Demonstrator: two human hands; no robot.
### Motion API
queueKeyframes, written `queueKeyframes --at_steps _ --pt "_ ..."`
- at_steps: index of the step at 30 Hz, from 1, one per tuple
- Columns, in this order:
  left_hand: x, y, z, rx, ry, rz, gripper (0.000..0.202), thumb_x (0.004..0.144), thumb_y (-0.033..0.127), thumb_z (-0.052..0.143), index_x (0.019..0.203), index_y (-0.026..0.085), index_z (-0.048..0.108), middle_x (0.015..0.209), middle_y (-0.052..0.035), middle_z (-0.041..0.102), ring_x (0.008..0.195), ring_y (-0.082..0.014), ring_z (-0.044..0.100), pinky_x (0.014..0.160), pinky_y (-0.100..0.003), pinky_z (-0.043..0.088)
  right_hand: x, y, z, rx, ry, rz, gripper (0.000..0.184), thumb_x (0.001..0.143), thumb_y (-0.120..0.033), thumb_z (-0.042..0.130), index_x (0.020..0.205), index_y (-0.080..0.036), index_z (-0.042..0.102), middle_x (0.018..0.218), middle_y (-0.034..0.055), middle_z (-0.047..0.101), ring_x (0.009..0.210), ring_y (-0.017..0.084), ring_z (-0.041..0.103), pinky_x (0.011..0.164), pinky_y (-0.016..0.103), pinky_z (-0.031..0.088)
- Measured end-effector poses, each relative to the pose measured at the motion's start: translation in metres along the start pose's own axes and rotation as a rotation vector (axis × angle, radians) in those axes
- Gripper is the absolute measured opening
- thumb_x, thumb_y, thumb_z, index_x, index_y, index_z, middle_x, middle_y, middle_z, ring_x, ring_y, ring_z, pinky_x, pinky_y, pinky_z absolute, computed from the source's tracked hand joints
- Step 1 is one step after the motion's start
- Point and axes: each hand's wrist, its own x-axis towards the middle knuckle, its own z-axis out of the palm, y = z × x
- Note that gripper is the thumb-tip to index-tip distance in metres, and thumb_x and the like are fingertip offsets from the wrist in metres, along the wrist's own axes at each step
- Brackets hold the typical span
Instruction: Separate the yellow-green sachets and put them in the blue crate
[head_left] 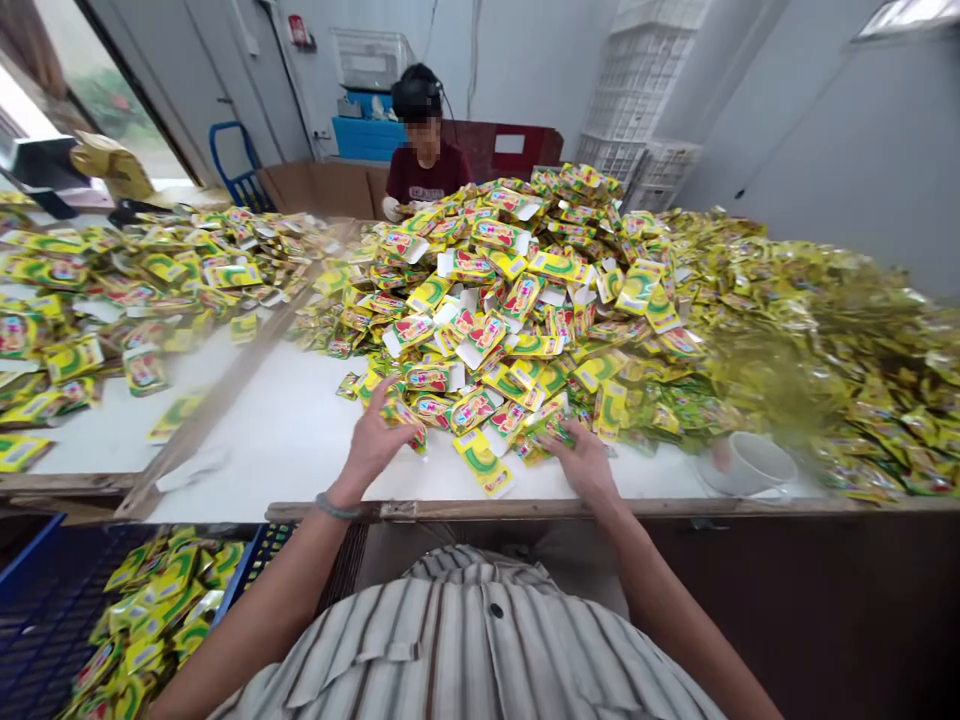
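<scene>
My left hand (377,442) is at the near left edge of a heap of small cartons, its thumb and forefinger spread apart beside a yellow and green packet (406,420). On the other side, my right hand (587,464) has its slightly blurred fingers closed about a small shiny green sachet (553,432). Between the hands a yellow carton (482,462) with a green curved print lies on the white table (277,410). The heap of yellow cartons (487,335) rises just beyond; several show open white end flaps.
Many shiny sachets (855,350) cover the table's right side, with a clear plastic tub (750,465) near the front edge. A wooden strip (225,390) divides off more cartons (67,355) at left. A blue crate (251,560) of cartons stands below. Opposite sits another person (426,170).
</scene>
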Motion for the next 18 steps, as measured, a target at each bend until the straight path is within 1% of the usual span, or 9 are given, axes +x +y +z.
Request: queueKeyframes --at_steps 2,4,6,7,10,12,15,17,18 --pt "-0.004 -0.007 -0.006 -0.271 0.030 -0.070 0.073 0.061 0.031 0.078 0.130 0.022 0.053 0.120 -0.0059 0.063 0.093 -0.0209 0.063 0.082 -0.032 0.050 -0.001 -0.012 0.011 0.225 0.006 -0.004 0.028 0.070 -0.045 0.069 0.079 -0.019 0.061 0.082 0.0035 0.068 0.081 0.022 0.061 0.075 0.034 0.049" --pt "-0.012 -0.014 -0.006 -0.382 0.030 -0.140 0.061 0.057 0.033 0.082 0.113 0.018 0.060 0.110 -0.0053 0.066 0.090 -0.0193 0.063 0.080 -0.030 0.050 0.000 -0.025 0.027 0.467 -0.039 0.043 0.033 0.066 -0.046 0.075 0.081 -0.019 0.061 0.085 0.0037 0.068 0.081 0.021 0.062 0.073 0.035 0.052" --pt "-0.022 -0.021 -0.003 -0.446 0.047 -0.235 0.056 0.052 0.033 0.085 0.099 0.017 0.060 0.094 -0.0031 0.067 0.083 -0.0181 0.063 0.074 -0.029 0.050 0.001 -0.036 0.044 0.661 -0.111 0.139 0.041 0.059 -0.047 0.081 0.080 -0.019 0.060 0.084 0.0032 0.068 0.077 0.020 0.063 0.068 0.035 0.055" --pt "-0.027 -0.023 -0.002 -0.482 0.066 -0.285 0.058 0.049 0.033 0.087 0.097 0.018 0.057 0.086 -0.0011 0.067 0.078 -0.0173 0.063 0.070 -0.028 0.050 0.001 -0.040 0.052 0.721 -0.134 0.192 0.045 0.055 -0.048 0.083 0.079 -0.019 0.059 0.082 0.0024 0.067 0.074 0.020 0.063 0.066 0.035 0.056" --pt "-0.036 -0.022 0.001 -0.596 0.158 -0.395 0.064 0.045 0.030 0.089 0.095 0.020 0.049 0.076 0.0037 0.064 0.065 -0.0137 0.061 0.062 -0.025 0.049 -0.002 -0.050 0.073 0.773 -0.133 0.260 0.049 0.051 -0.049 0.085 0.076 -0.019 0.056 0.077 -0.0004 0.064 0.070 0.017 0.062 0.061 0.032 0.058" --pt "-0.040 -0.018 0.002 -0.671 0.213 -0.414 0.066 0.045 0.028 0.089 0.095 0.021 0.047 0.079 0.0046 0.063 0.064 -0.0117 0.061 0.060 -0.023 0.049 -0.006 -0.055 0.085 0.759 -0.124 0.232 0.047 0.053 -0.050 0.084 0.075 -0.020 0.055 0.074 -0.0019 0.061 0.069 0.015 0.060 0.060 0.030 0.058" --pt "-0.043 -0.011 0.008 -0.767 0.295 -0.394 0.064 0.048 0.029 0.088 0.094 0.023 0.044 0.085 0.0051 0.063 0.067 -0.0101 0.063 0.063 -0.021 0.050 -0.012 -0.062 0.098 0.718 -0.189 0.172 0.045 0.057 -0.050 0.082 0.072 -0.021 0.052 0.069 -0.0030 0.058 0.066 0.015 0.058 0.060 0.030 0.057" --pt "-0.045 -0.008 0.011 -0.824 0.304 -0.392 0.061 0.051 0.031 0.087 0.093 0.024 0.044 0.086 0.0052 0.064 0.069 -0.0105 0.064 0.065 -0.022 0.051 -0.015 -0.065 0.101 0.699 -0.237 0.166 0.043 0.058 -0.051 0.081 0.071 -0.021 0.052 0.068 -0.0027 0.058 0.065 0.015 0.057 0.060 0.031 0.056" --pt "-0.045 -0.007 0.011 -0.846 0.274 -0.406 0.060 0.053 0.033 0.087 0.093 0.024 0.043 0.084 0.0052 0.065 0.068 -0.0113 0.065 0.065 -0.023 0.052 -0.016 -0.065 0.101 0.695 -0.248 0.173 0.042 0.059 -0.050 0.080 0.071 -0.021 0.053 0.068 -0.0024 0.059 0.065 0.015 0.057 0.061 0.031 0.055"
